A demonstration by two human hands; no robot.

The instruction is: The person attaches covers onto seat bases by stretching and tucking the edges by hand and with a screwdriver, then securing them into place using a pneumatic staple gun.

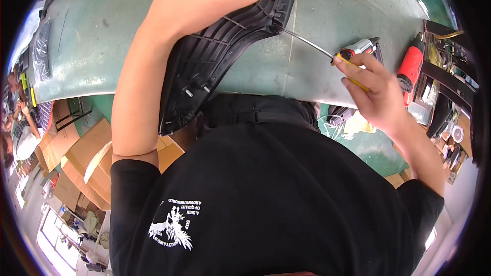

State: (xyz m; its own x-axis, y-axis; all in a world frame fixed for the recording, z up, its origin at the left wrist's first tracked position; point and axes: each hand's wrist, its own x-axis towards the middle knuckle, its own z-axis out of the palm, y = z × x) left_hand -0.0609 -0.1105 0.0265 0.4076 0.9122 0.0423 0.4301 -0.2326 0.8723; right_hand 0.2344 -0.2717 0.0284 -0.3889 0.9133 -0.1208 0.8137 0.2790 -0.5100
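My left hand grips the upper part of a black ribbed plastic panel and holds it on edge over the grey-green worktable. The panel's inner side shows ribs and small metal screws. My right hand is closed around the yellow handle of a screwdriver. Its thin metal shaft slants up and to the left, with the tip at the panel's right edge, near the top.
A small grey and red tool lies on the table just behind my right hand. A red power tool and dark clutter sit at the right edge. Cardboard boxes stand on the floor at the lower left. A clear plastic bag lies at the far left.
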